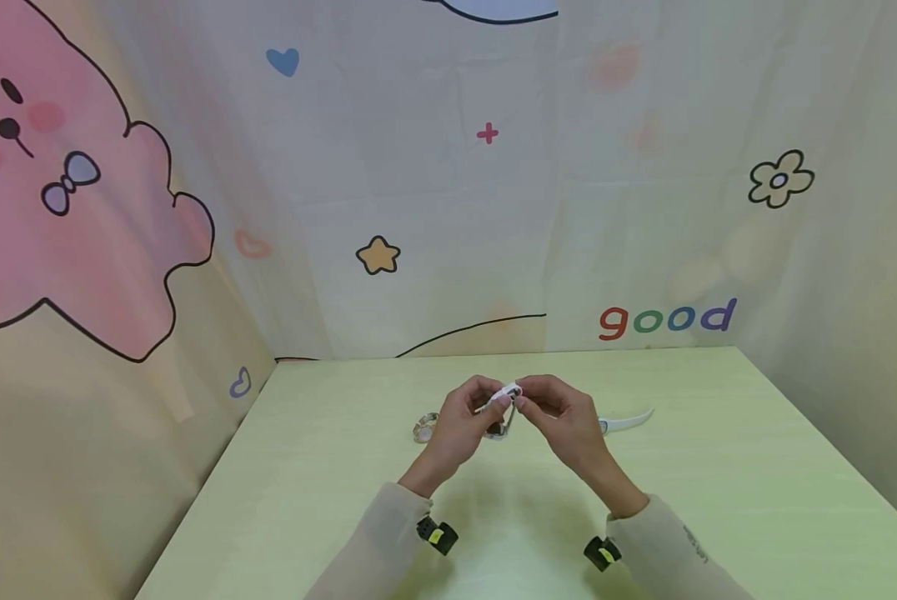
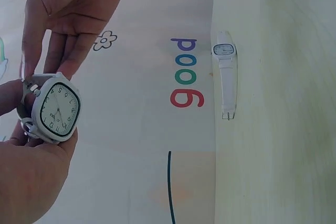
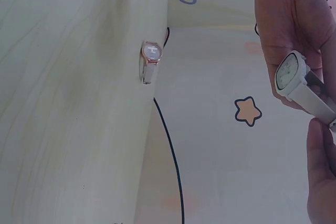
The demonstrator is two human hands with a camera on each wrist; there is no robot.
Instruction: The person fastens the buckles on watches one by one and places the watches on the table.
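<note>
A white wristwatch with a rounded-square dial is held up between both hands above the table. My left hand grips it by the case, with the dial facing away from me. Thumb and fingers of my right hand pinch the white strap near its buckle end. The strap is bent round into a loop, and the fingers partly hide it. Behind my right hand lies a second white watch, stretched out flat. A rose-gold watch with a round dial stands beyond my left hand.
The pale yellow-green table ends at a printed cloth backdrop along its far edge. More cloth hangs at both sides. A small black camera is on the left cuff, another camera on the right.
</note>
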